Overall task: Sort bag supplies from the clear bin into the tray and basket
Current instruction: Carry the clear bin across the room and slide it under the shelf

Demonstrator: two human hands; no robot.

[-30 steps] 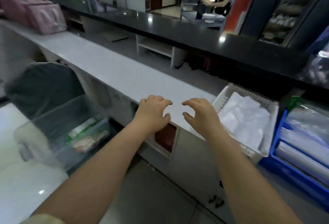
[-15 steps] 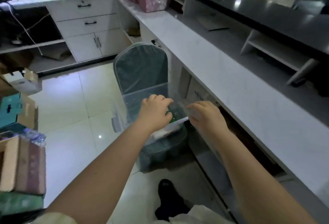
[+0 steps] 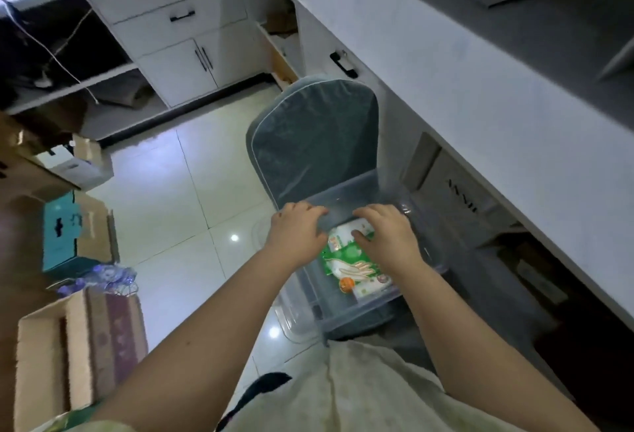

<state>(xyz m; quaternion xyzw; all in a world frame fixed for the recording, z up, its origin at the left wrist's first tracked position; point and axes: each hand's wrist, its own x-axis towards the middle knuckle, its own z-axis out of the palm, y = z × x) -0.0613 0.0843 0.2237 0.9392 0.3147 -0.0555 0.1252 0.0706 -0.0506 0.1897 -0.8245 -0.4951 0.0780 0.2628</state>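
Observation:
The clear bin [image 3: 353, 191] sits on the seat of a grey-blue chair [image 3: 312, 130] right below me. Inside lies a green and white packet [image 3: 353, 263] printed with a hand picture. My right hand [image 3: 387, 236] is down in the bin at the packet's far end, thumb pressed on top and fingers curled over the end. At the bin's left side my left hand [image 3: 296, 232] reaches in with its fingers bent and apart, and I see nothing held in it. The tray and basket are out of view.
A long white counter [image 3: 480, 88] runs along the right of the chair. White drawers and cupboards [image 3: 178, 20] stand at the back. Cardboard boxes [image 3: 68, 346] and a teal box [image 3: 61, 229] crowd the floor at the left. Pale floor tiles [image 3: 192, 212] lie between.
My view swung from the counter with the basket and tray down to the bin on the chair. Both hands dropped into the bin, and the right one closed on the packet's far end.

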